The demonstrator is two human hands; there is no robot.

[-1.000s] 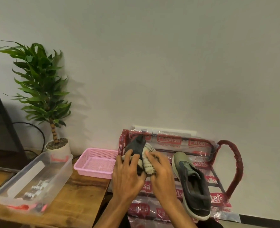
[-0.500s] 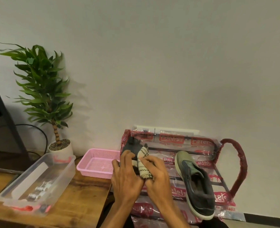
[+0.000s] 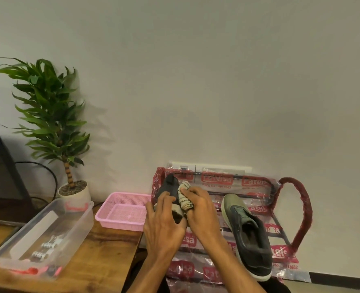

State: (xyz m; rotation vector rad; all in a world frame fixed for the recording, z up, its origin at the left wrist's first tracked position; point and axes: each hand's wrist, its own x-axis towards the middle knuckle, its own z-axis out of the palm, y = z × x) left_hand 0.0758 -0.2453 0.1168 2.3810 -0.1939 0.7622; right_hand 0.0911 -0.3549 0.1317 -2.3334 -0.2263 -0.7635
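Head view: both hands are busy above the plastic-wrapped shoe rack [image 3: 297, 210]. The left hand [image 3: 164, 227] curls round a dark shoe [image 3: 168, 188] held just over the rack's left end. The right hand [image 3: 202, 210] pinches what seems to be a rolled cream sock [image 3: 184, 198], pressed against that shoe. A second shoe [image 3: 246, 235] lies on the rack to the right. A pink basket [image 3: 122, 210] sits on the desk [image 3: 103, 256], just left of the hands.

Dark grey fabric item [image 3: 168, 188] held upright, rolled cream zigzag-patterned sock [image 3: 184, 197] touching its right side
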